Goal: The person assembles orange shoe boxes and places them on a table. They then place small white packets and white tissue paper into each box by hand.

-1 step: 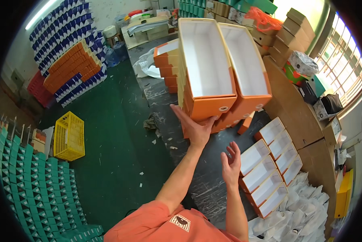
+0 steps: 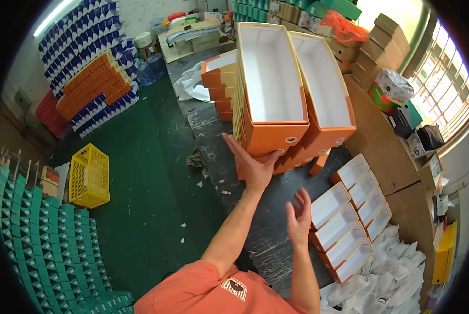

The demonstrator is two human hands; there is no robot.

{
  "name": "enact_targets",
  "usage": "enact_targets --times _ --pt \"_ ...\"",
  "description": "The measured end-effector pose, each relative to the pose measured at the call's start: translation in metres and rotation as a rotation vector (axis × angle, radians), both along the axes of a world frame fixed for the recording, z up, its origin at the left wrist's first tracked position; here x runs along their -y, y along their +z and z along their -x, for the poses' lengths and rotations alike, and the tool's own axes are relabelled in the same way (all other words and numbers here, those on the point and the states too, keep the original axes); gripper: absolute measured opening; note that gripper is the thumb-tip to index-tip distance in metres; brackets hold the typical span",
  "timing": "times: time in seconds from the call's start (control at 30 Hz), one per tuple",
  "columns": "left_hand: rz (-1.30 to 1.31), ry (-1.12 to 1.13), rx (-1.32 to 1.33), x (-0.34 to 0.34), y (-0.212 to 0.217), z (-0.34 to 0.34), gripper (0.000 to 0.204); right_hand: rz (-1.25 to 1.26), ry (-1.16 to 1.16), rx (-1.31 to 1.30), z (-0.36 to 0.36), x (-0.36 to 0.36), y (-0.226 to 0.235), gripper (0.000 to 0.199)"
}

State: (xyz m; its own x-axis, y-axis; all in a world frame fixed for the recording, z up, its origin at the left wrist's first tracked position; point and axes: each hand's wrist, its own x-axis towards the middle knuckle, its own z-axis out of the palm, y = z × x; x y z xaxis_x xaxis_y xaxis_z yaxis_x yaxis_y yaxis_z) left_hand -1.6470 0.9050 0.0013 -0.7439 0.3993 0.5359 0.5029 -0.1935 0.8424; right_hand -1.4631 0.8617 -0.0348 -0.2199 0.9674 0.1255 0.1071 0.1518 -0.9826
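Head view: orange boxes steadied on a dark table

Head view showed two tall stacks of orange cardboard boxes standing side by side on a dark, scuffed table (image 2: 213, 157). The left stack (image 2: 268, 133) and the right stack (image 2: 326, 133) were each topped by an open, rectangular box with a smooth white lining and a small round eyelet in its near end. Cream bands ran along the layered side edges.

The left hand (image 2: 252, 165) reached forward on an outstretched arm, fingers spread and pressed flat against the near lower end of the left stack, thumb up under the top box. The right hand (image 2: 298, 214) hovered over the table, nearer the body, open and empty, fingers loosely curled, palm turned inward, touching nothing.

To the right lay a row of smaller open boxes (image 2: 349, 220), orange outside and white inside, tilted one against the next. Crumpled white paper (image 2: 396, 277) was heaped just below them. On the green floor stood a yellow plastic crate (image 2: 89, 175) with a grid wall, and rows of folded green boxes (image 2: 41, 246) fanned along the left edge. The person wore an orange shirt (image 2: 213, 293).
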Motion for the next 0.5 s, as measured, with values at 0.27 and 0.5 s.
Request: enact_targets --times 0.27,0.5 --pt "0.136 0.176 -0.126 0.024 0.000 0.056 0.141 0.421 -0.386 0.222 -0.116 0.147 -0.099 0.045" --pt "0.064 0.303 -0.185 0.046 0.079 0.095 0.133 0.585 -0.528 0.048 -0.142 0.218 -0.108 0.035"
